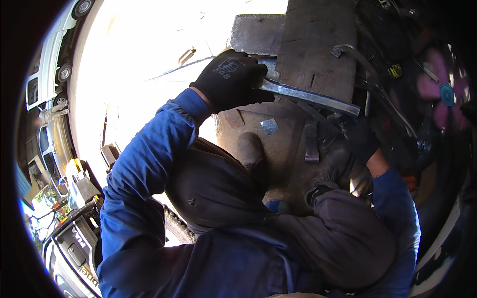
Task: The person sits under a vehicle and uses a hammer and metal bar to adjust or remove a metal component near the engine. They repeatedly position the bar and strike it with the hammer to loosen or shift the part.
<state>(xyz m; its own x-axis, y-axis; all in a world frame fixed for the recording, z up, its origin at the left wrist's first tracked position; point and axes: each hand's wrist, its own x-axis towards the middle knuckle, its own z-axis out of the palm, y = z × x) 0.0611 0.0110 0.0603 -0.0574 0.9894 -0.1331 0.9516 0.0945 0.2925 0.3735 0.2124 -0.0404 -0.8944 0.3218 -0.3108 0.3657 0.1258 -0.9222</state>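
Note:
My left hand [231, 80], in a black glove, is closed around a long shiny metal bar [313, 96]. The bar slants across the front of a dark, worn wooden board [318, 47], with its right end beyond the board's near edge. Just below that end is my right hand [361, 140], also in a dark glove. Deep shadow hides its fingers, so I cannot tell whether it touches the bar. Beyond my left hand lies a flat grey metal plate [258, 34], partly against the board.
On the floor are a small square metal piece [269, 127] and a dark rectangular block [311, 143], near my shoes. A curved metal rod [360, 57] sticks out over the board's right side. Farther right stands a pink fan [439, 89]. Vehicles [49, 69] are at the left.

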